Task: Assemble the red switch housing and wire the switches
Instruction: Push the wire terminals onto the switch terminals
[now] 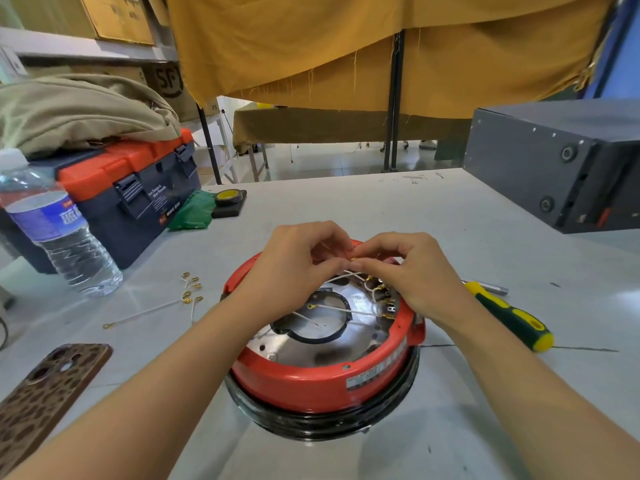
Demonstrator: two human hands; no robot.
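Note:
The round red switch housing (311,379) lies upside down on the grey table, its shiny metal plate (311,344) and black ring exposed. White wires (332,309) with gold ring terminals cross the plate toward terminals at the right inner wall. My left hand (294,268) and my right hand (405,271) meet above the housing's far rim. Their fingertips pinch a small gold terminal on a white wire between them.
Loose gold terminals and a spare white wire (149,311) lie left of the housing. A green-yellow screwdriver (512,317) lies right. A water bottle (59,230), an orange toolbox (131,188), a phone (45,400) and a dark metal box (554,161) surround the work spot.

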